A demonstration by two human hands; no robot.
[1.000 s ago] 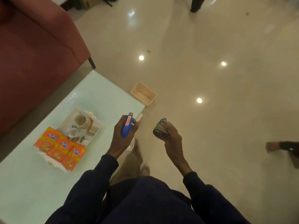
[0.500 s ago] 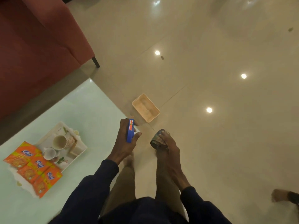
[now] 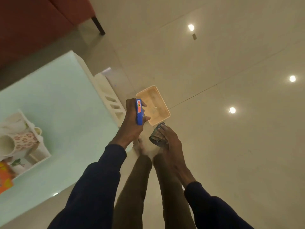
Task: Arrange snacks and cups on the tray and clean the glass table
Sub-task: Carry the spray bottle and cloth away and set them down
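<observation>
Standing beside the glass table (image 3: 62,96), the person looks down at a beige plastic basket (image 3: 160,103) on the tiled floor (image 3: 231,154). The left hand (image 3: 132,123) has its fingers wrapped around a blue bottle (image 3: 139,112) with a red label; its writing is too small to read. The right hand (image 3: 170,141) grips a folded cloth (image 3: 156,138). On the table, at the left edge, the white tray (image 3: 41,146) holds cups (image 3: 9,142) and an orange snack packet (image 3: 5,177). A red sofa (image 3: 33,22) is behind.
</observation>
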